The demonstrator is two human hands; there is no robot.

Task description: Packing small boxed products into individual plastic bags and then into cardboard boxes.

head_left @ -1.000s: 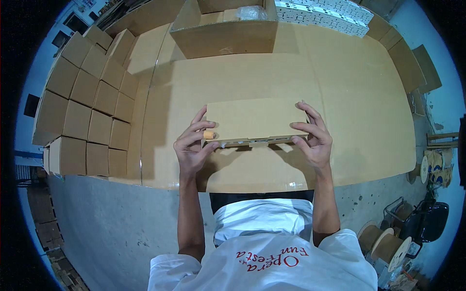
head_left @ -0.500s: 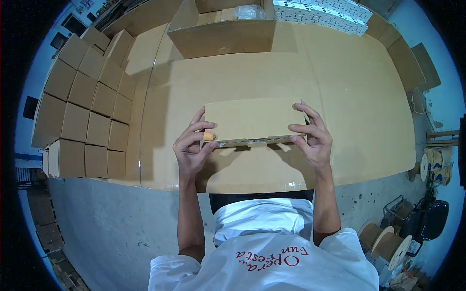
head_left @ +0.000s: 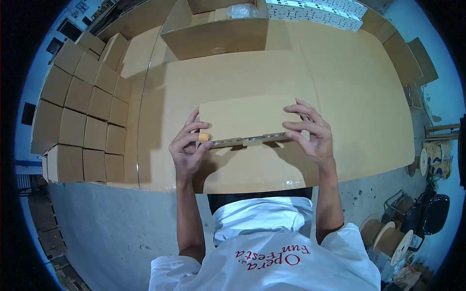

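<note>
- Flat cardboard piece [head_left: 242, 116], tan and matte, is held up above the near part of the counter [head_left: 349, 87], its broad face toward the camera and its lower edge showing folded flaps.
- Left hand [head_left: 187, 150] grips the piece's left end: fingers curl over the front, thumb pressed at the lower corner. Closed on it, not clenched.
- Right hand [head_left: 310, 133] takes the right end, fingers spread across the face and edge, partly open but holding.
- Handling, as a judgement: light, fairly stiff sheet that will bend along its creases; dry and not slippery; edges crush if pinched hard. Best held at both short ends, near the folded edge, as now.
- The counter is covered with large sheets of the same brown cardboard, smooth, with faint seams.
- Open carton [head_left: 216, 34] stands at the far side, plain brown walls, something pale inside, too unclear to name.
- Stacked closed boxes [head_left: 82, 111] form a blocky wall along the left.
- White packs [head_left: 315, 9] lie in a row at the far right.
- Cable reels [head_left: 388, 237] stand on the concrete floor, lower right.
</note>
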